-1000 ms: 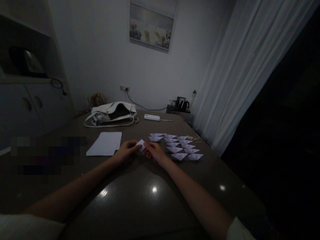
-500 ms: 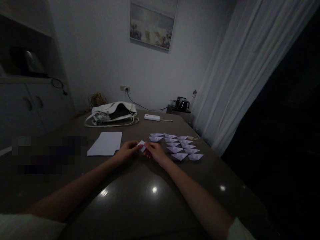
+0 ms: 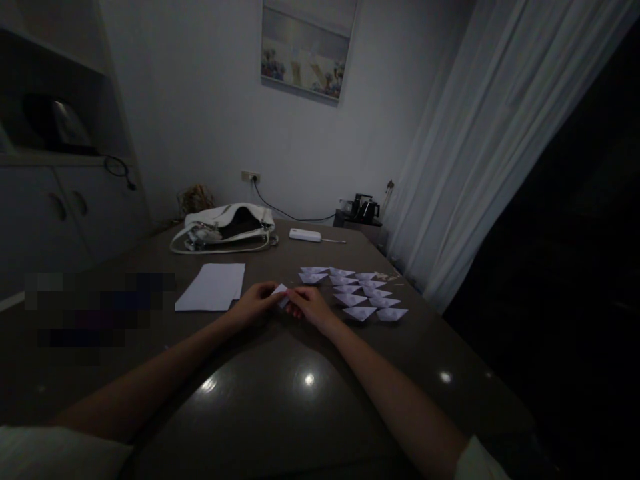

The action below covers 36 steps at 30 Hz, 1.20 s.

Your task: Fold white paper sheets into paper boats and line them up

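Note:
A small piece of folded white paper is held between my two hands, just above the dark table. My left hand pinches it from the left. From the right, my right hand grips it with the thumb on top and the fingers curled beneath. Parts of the paper are covered by my fingers. Right of my hands, several white paper boats stand in rough rows. A stack of white paper sheets lies to the left of my left hand.
Farther back are a white handbag with its strap and a white power bank with a short cord. Small pale scraps lie beyond the boats. A black kettle stands on a cabinet behind. A white curtain hangs at right.
My right thumb has shifted slightly over the folded paper, and the paper has tilted a little between my fingers. The boats and sheets stay where they were.

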Tool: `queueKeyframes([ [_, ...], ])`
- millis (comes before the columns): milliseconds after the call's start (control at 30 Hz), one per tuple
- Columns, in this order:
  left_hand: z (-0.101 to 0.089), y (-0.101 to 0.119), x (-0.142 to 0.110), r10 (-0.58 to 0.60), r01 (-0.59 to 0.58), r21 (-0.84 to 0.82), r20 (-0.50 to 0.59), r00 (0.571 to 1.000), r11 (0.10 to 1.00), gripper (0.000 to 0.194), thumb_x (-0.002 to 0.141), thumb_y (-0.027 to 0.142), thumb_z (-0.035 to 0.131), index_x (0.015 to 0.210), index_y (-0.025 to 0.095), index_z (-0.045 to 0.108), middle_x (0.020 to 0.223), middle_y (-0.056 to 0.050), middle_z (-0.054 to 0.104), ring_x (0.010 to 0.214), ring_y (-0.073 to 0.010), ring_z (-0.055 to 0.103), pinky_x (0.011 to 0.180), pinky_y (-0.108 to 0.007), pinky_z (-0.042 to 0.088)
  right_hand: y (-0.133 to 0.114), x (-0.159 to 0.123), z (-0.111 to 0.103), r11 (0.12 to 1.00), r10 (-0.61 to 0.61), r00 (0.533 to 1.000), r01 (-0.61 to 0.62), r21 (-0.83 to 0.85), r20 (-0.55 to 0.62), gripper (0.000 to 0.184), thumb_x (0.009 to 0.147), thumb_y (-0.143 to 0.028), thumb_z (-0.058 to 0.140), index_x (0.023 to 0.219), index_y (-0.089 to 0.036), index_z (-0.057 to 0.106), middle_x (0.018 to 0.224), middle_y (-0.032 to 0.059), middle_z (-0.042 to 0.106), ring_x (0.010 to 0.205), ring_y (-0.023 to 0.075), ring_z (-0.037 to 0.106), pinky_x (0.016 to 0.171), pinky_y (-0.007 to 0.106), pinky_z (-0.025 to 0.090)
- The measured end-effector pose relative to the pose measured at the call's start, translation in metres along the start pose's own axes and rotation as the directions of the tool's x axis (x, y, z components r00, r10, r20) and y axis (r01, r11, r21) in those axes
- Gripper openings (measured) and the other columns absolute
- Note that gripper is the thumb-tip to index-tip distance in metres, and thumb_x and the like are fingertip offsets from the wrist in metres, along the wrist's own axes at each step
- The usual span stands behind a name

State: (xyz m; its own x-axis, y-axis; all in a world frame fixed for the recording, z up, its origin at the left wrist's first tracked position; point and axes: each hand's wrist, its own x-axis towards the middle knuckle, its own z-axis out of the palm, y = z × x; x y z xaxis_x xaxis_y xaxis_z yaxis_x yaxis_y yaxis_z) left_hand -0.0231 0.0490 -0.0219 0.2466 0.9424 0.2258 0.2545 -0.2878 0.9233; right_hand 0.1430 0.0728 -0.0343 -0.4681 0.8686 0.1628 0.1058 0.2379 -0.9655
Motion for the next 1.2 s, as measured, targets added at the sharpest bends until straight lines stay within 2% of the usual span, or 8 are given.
queueKeyframes([
  [233,0.0,0.004,-0.002,-0.031,0.034,0.051,-0.046,0.998,0.998,0.04,0.068,0.053,0.058,0.077,0.014,0.061,0.061,0.0,0.059,0.056,-0.0162,0.054,0.05,-0.024,0.04,0.0,-0.002,0.001,0.999,-0.04,0.997,0.041,0.012,-0.06,0.027,0.078,-0.043,0.056,0.074,-0.016,0.055,0.059,-0.0032,0.055,0.041,0.0062,0.044,0.039,0.018,0.033],
  [333,0.0,0.002,-0.001,-0.022,0.025,0.067,-0.058,0.998,0.997,0.038,0.069,0.052,0.058,0.077,0.014,0.061,0.061,0.001,0.059,0.057,-0.0169,0.055,0.05,-0.024,0.041,0.0,-0.003,0.002,0.986,-0.134,0.987,0.122,-0.117,-0.094,0.021,0.08,-0.036,0.054,0.073,-0.016,0.055,0.06,-0.0024,0.054,0.045,0.0073,0.046,0.043,0.019,0.035],
  [467,0.0,-0.002,0.001,0.013,-0.007,0.078,-0.085,0.996,0.997,0.037,0.068,0.049,0.059,0.078,0.014,0.061,0.069,-0.002,0.064,0.065,-0.0205,0.059,0.056,-0.027,0.044,-0.003,-0.005,0.003,0.921,-0.272,0.955,0.222,-0.321,-0.118,0.017,0.081,-0.029,0.054,0.07,-0.016,0.057,0.063,-0.0003,0.056,0.056,0.0106,0.05,0.053,0.021,0.039],
  [700,-0.001,-0.007,0.002,0.038,-0.028,0.121,-0.077,0.996,0.992,0.035,0.068,0.048,0.059,0.078,0.015,0.063,0.072,-0.003,0.065,0.071,-0.0226,0.06,0.062,-0.028,0.046,-0.003,-0.005,0.002,0.919,-0.248,0.965,0.208,-0.334,-0.081,0.02,0.082,-0.03,0.053,0.067,-0.016,0.054,0.06,-0.0011,0.055,0.057,0.0112,0.05,0.054,0.021,0.038],
  [933,-0.002,-0.009,0.001,0.013,-0.015,0.068,0.025,1.0,0.998,0.033,0.068,0.046,0.062,0.078,0.015,0.062,0.071,-0.002,0.064,0.067,-0.0199,0.06,0.059,-0.026,0.045,0.0,-0.002,-0.001,0.971,-0.13,0.989,0.141,-0.194,0.068,0.022,0.081,-0.021,0.051,0.06,-0.017,0.047,0.052,-0.0032,0.051,0.047,0.009,0.048,0.047,0.019,0.037],
  [1200,-0.004,-0.015,0.006,-0.039,0.039,-0.024,0.006,0.999,0.999,0.038,0.066,0.05,0.064,0.079,0.014,0.061,0.069,-0.001,0.063,0.063,-0.0183,0.059,0.057,-0.026,0.044,0.002,-0.002,0.002,0.966,-0.176,0.984,0.171,-0.192,-0.011,0.023,0.081,-0.028,0.052,0.062,-0.017,0.047,0.052,-0.003,0.051,0.047,0.0087,0.047,0.047,0.019,0.035],
])
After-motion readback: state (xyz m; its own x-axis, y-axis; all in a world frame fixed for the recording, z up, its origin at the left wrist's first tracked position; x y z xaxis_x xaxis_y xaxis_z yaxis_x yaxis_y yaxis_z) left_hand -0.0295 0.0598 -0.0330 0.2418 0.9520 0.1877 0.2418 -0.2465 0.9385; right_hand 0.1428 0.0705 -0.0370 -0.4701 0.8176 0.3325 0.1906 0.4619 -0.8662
